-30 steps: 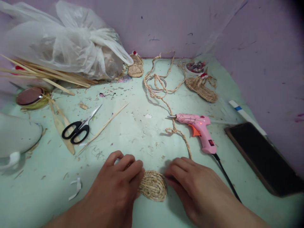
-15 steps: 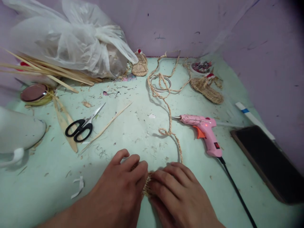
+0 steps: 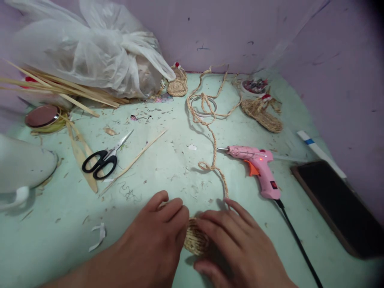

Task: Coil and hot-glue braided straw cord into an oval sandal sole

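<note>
In the head view, a small coil of braided straw cord (image 3: 194,239) lies low in the middle, between my two hands. My left hand (image 3: 163,232) is closed on its left side, with curled fingers; the fingertips under it are hidden. On the other side, my right hand (image 3: 240,238) is open, fingertips resting on the coil's upper right and thumb spread apart below. From the right hand's fingers, the loose braid (image 3: 223,176) runs away over the table with a small loop in it. Farther back it tangles over a roll of tape (image 3: 214,106).
A pink glue gun (image 3: 252,154), its light lit, lies right beside a dark phone (image 3: 339,204). Black scissors (image 3: 103,160) and straw strips lie left, near a white mug (image 3: 24,164). Behind are a plastic bag (image 3: 99,52) and two braided slipper shapes (image 3: 177,86) (image 3: 261,114).
My right hand has loosened and shifted slightly right, its thumb moving away from the fingers. More of the coil's face shows now. My left hand has barely moved.
</note>
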`<action>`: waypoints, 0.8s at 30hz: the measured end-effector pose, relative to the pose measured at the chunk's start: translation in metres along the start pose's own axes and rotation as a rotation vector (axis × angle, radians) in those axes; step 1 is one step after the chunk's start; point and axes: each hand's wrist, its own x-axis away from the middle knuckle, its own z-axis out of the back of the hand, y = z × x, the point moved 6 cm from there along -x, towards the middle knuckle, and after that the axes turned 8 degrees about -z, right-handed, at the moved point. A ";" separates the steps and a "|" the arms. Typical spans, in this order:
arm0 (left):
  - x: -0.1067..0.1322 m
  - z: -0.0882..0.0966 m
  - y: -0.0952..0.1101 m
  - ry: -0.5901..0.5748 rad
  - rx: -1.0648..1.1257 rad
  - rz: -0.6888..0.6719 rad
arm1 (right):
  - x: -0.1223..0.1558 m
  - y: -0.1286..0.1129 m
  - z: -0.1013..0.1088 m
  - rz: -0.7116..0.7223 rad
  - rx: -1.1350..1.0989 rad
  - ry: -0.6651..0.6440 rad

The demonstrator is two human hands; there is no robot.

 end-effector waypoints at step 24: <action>-0.005 0.004 -0.008 -0.075 0.187 0.258 | 0.020 0.029 0.012 -0.137 0.105 -0.143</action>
